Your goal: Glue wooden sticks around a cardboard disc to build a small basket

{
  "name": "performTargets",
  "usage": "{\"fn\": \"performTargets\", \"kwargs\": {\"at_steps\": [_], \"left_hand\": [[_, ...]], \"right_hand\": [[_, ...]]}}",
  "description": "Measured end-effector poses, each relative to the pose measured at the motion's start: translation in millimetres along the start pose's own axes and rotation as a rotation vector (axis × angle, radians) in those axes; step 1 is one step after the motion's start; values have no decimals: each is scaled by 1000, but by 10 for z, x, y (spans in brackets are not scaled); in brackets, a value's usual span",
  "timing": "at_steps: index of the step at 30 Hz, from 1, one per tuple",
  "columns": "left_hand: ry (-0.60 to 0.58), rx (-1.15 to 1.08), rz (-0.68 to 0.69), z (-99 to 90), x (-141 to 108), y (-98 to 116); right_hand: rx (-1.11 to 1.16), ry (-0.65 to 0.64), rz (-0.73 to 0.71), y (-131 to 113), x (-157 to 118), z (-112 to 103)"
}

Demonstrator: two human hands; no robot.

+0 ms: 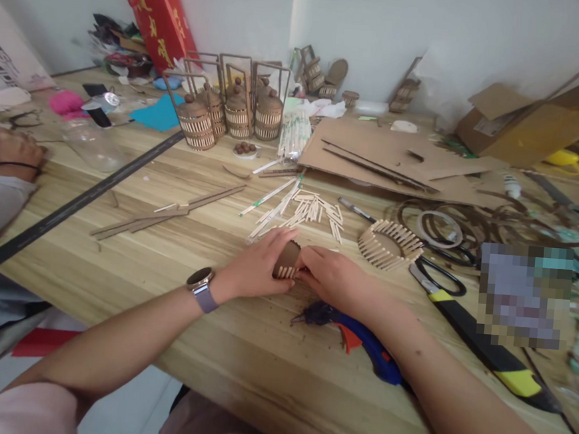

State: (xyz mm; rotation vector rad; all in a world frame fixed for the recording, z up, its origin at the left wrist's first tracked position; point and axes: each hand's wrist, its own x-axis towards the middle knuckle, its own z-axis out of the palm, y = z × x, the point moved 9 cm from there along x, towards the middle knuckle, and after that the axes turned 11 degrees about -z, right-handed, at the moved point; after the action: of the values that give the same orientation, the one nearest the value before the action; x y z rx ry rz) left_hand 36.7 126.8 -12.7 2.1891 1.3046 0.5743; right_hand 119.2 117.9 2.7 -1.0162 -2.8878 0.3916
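Note:
My left hand [256, 262], with a watch on its wrist, is wrapped round the left side of a small brown disc [287, 258] that has short pale sticks along its lower edge. The fingers of my right hand [329, 273] are pinched together at the right edge of the same disc. Just below my right hand lies a blue glue gun [369, 347] with an orange trigger. A ring of upright pale sticks [390, 245] stands to the right. Loose short sticks [315, 209] are scattered beyond my hands.
Small lantern-like baskets [240, 116] stand at the back. Scissors [439, 279] and a black-and-yellow cutter [490, 346] lie at right. Cardboard [365, 153] and brown strips [169, 214] rest on the table. Another person's hands [14, 148] are at far left, beside a clear jar [92, 144].

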Motion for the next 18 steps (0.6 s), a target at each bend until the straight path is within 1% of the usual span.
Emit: {"fn": "performTargets", "kwargs": {"at_steps": [5,9,12,15,16,18], "left_hand": [[4,6,-20,10,-4,-5],[16,34,-21,16,-4,-3],[5,40,-5,23,-6,8],[11,45,6,13,-8,8],[18,45,10,6,-9,9],[29,38,15,-4,-9,5]], "right_hand": [[-2,-6,13,6,25,3],[25,-10,4,3,13,-44],[79,44,-1,21,-46,-179],[90,113,49,78,-185,-376],[81,102,77,99,-248,-414],[74,9,129,127,-394,-415]]}}
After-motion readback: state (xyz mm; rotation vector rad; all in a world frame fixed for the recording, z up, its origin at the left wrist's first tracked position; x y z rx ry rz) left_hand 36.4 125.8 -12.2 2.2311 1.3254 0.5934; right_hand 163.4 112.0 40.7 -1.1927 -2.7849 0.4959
